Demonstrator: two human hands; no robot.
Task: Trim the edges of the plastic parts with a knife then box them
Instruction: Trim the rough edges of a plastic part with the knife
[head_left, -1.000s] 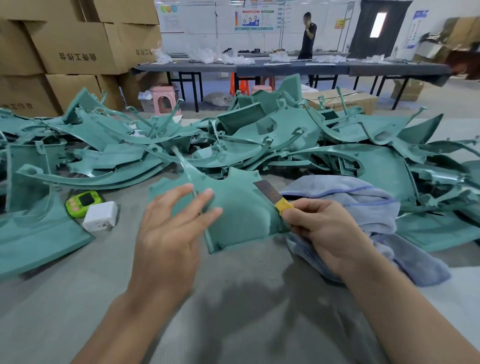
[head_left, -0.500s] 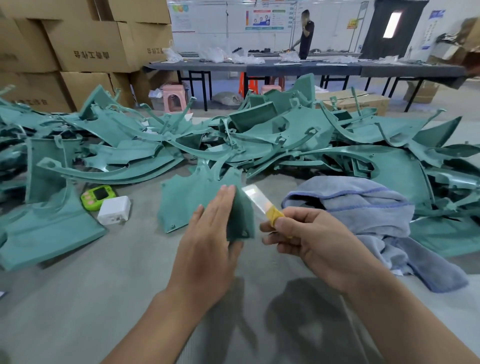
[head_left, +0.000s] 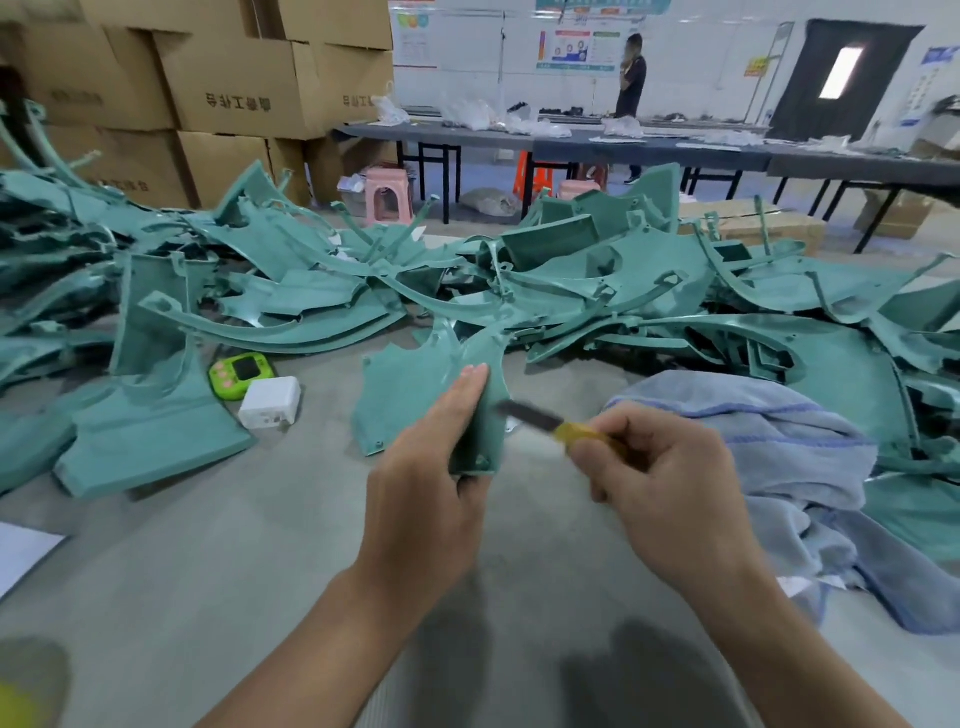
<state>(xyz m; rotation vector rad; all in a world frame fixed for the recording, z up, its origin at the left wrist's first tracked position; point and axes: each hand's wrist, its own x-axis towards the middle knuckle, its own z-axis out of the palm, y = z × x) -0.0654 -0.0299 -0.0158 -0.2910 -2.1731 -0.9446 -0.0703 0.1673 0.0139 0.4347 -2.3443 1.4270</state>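
My left hand (head_left: 436, 467) grips a teal plastic part (head_left: 405, 395) by its lower right corner and holds it upright above the grey table (head_left: 260, 571). My right hand (head_left: 670, 488) holds a yellow-handled knife (head_left: 550, 423). Its dark blade points left and its tip lies at the part's right edge. The blade is blurred. A large heap of teal plastic parts (head_left: 597, 291) covers the far half of the table.
A blue-grey cloth (head_left: 779, 457) lies bunched to the right of my hands. A green timer (head_left: 241, 373) and a white block (head_left: 270, 402) sit to the left. Cardboard boxes (head_left: 234, 93) are stacked at the back left. A person (head_left: 631, 88) stands by long dark tables (head_left: 649, 150).
My left hand has turned the part more upright and gripped its lower corner. The knife in my right hand swung down so the blade now points left at the part's edge.
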